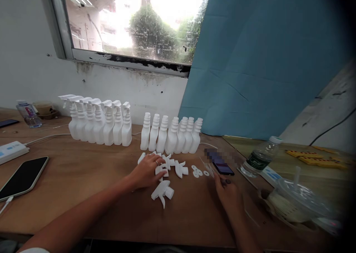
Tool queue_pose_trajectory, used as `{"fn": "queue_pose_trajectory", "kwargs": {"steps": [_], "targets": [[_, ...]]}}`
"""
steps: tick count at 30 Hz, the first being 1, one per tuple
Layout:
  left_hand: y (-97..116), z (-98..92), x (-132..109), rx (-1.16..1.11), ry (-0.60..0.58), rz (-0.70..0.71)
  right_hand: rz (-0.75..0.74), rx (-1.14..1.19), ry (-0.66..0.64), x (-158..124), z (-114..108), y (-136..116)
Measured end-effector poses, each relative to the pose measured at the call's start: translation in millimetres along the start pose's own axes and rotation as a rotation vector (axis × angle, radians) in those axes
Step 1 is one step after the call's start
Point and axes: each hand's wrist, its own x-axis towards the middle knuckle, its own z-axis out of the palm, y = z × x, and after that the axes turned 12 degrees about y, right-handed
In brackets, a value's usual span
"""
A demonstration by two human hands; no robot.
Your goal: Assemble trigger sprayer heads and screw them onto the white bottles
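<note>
My left hand (148, 170) reaches over a small pile of white trigger spray heads (168, 160), its thumb and fingers curled round one of them. One spray head (162, 193) lies alone in front of that hand, and another (181, 169) rests just right of the pile. My right hand (229, 193) is at the near ends of some thin clear tubes (208, 167), fingers closed on them; the fingertips are partly hidden. Small white ring washers (197, 171) lie between the two hands. Behind stand several white bottles (171, 136) with open necks.
At the back left, several bottles (98, 125) have spray heads on. A phone (23, 177) and power strip (12, 152) lie left. To the right are another phone (224, 167), a water bottle (258, 158) and a lidded drink cup (289, 201). A blue curtain (250, 60) hangs behind.
</note>
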Motion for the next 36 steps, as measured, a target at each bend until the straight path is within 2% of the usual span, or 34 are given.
{"fn": "queue_pose_trajectory", "kwargs": {"steps": [6, 8, 10, 12, 15, 19, 23, 28, 36], "targets": [[-70.0, -28.6, 8.3, 0.27, 0.366, -0.402, -0.017, 0.057, 0.018, -4.0, -4.2, -7.3], [-92.9, -42.0, 6.3, 0.377, 0.444, -0.541, 0.015, 0.079, 0.015, -4.9, -7.0, -11.6], [-110.8, -53.0, 2.8, 0.465, 0.469, -0.65, 0.071, 0.101, 0.0, -4.8, -9.9, -15.3], [-123.4, -58.4, -1.1, 0.527, 0.436, -0.728, 0.123, 0.12, -0.017, -4.1, -11.7, -17.7], [-134.4, -55.4, -6.2, 0.597, 0.313, -0.804, 0.158, 0.146, -0.024, -3.4, -11.9, -18.2], [-140.7, -43.4, -9.8, 0.656, 0.111, -0.861, 0.155, 0.184, -0.029, -4.6, -10.9, -16.3], [-141.8, -36.7, -8.6, 0.687, -0.004, -0.869, 0.155, 0.199, -0.039, -6.5, -11.1, -16.1], [-140.3, -33.7, -5.8, 0.714, -0.048, -0.856, 0.158, 0.186, -0.055, -5.5, -9.5, -14.0], [-140.6, -33.5, -7.8, 0.733, -0.015, -0.859, 0.122, 0.181, -0.058, -3.4, -8.3, -10.1]]}}
